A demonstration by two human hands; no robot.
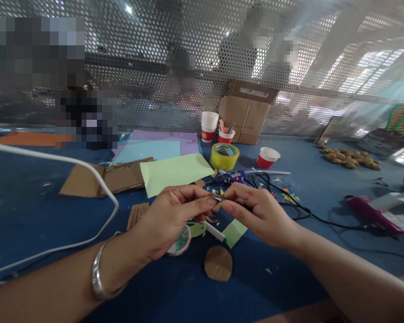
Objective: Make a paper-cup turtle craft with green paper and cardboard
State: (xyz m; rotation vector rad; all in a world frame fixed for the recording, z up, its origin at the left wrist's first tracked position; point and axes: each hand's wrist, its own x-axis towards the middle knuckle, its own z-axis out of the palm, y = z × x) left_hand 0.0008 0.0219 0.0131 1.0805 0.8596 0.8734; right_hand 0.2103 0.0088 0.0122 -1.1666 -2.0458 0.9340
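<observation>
Over the middle of the blue table, my left hand (pixel 185 204) and my right hand (pixel 256 213) meet fingertip to fingertip. Both pinch a small thin brown strip (pixel 218 197), which looks like cardboard; the fingers cover most of it. Below them lies a round cardboard disc (pixel 218 263). A white marker with a green tip (pixel 216 232) rests beside a piece of light green paper (pixel 235 232). Partly behind my left hand are a paper cup (pixel 181 242) with green marks and a green cut-out (pixel 197 229).
A blue hot glue gun (pixel 227 178) with a black cord lies just beyond my hands. Yellow tape (pixel 224 157), stacked cups (pixel 209 125) and a red-and-white cup (pixel 268 158) stand behind. A white cable (pixel 101 179) loops at left; a purple tool (pixel 373 213) lies right.
</observation>
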